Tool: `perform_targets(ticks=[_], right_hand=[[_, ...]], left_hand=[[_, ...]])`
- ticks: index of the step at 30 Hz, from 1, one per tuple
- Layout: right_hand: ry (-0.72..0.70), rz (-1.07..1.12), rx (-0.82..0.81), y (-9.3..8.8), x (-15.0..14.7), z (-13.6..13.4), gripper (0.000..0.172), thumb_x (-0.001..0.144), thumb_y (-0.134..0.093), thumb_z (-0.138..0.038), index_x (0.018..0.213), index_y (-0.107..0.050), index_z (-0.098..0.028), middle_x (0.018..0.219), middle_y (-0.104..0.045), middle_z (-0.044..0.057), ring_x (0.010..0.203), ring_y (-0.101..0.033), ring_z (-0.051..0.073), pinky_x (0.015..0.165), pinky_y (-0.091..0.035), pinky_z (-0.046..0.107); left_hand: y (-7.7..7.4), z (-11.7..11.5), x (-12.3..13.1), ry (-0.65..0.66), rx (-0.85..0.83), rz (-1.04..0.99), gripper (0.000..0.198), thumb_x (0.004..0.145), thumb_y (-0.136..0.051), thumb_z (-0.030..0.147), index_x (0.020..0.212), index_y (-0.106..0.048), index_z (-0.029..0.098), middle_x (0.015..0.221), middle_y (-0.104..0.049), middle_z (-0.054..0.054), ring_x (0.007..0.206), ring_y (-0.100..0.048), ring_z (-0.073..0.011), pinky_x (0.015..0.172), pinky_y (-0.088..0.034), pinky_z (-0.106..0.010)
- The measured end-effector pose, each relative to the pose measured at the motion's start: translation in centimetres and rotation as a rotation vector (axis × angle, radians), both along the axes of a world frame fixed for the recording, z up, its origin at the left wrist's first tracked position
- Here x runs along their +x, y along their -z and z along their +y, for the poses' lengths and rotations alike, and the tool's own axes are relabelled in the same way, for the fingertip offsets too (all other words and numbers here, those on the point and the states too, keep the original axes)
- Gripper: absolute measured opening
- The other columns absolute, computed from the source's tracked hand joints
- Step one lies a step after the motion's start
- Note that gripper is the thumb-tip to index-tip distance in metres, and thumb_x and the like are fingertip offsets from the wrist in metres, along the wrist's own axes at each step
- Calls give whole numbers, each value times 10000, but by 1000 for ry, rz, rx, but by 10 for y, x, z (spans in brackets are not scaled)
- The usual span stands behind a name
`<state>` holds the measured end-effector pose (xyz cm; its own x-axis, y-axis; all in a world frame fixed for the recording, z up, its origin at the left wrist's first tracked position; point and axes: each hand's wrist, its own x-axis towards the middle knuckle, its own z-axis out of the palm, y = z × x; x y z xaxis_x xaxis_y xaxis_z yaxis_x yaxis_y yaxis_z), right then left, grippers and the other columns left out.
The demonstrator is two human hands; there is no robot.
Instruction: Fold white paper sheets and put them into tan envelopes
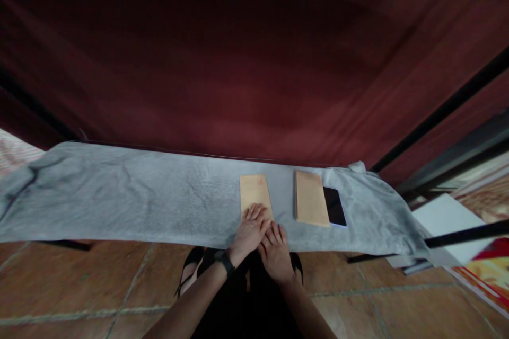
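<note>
A tan paper envelope (253,188) with a faint reddish mark near its top right corner lies flat on a grey cloth. My left hand (252,230), with a dark watch on the wrist, rests palm down over the envelope's lower part, its fingers stretched out. Close beside it, my right hand (275,249) lies flat at the envelope's lower right corner, fingers extended. The two hands touch or slightly overlap. To the right sits a stack of tan envelopes (312,198), partly covering a dark-screened phone or tablet (334,206).
The grey cloth (119,190) covers a long narrow surface. Behind it hangs dark red fabric (238,74), with black frame bars (449,108) at the sides. On the tiled floor at right are a white board (449,222) and a red and yellow printed item (487,275).
</note>
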<state>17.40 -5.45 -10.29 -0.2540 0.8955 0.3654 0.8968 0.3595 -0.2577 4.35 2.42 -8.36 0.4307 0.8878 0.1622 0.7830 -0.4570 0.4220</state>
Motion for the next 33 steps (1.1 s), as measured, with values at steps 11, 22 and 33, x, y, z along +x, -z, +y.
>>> perform_targets(ticks=[11,22,33], right_hand=[[9,4,-51,-10,-1,-1,495,975,-495,-285,1467,-440,-293,1520,-457,29,1418,-370,287,1165,-274,546],[24,6,-58,-10,-3,-1,512,965,-496,-257,1472,-432,-298,1524,-452,16,1413,-376,288,1167,-267,527],[38,46,23,10,-5,2,431,971,-538,-369,1389,-545,-266,1476,-516,25,1395,-395,281,1186,-225,518]], left_hand=[[5,84,14,45,75,182,568,1001,-315,422,1508,-371,174,1591,-338,-83,1496,-222,-230,1221,-136,-464],[4,99,14,38,47,214,578,997,-320,439,1512,-366,180,1587,-345,-93,1491,-234,-256,1211,-129,-508],[11,9,-37,195,73,176,513,1037,-266,419,1519,-348,262,1603,-319,-26,1490,-240,-195,1221,-143,-440]])
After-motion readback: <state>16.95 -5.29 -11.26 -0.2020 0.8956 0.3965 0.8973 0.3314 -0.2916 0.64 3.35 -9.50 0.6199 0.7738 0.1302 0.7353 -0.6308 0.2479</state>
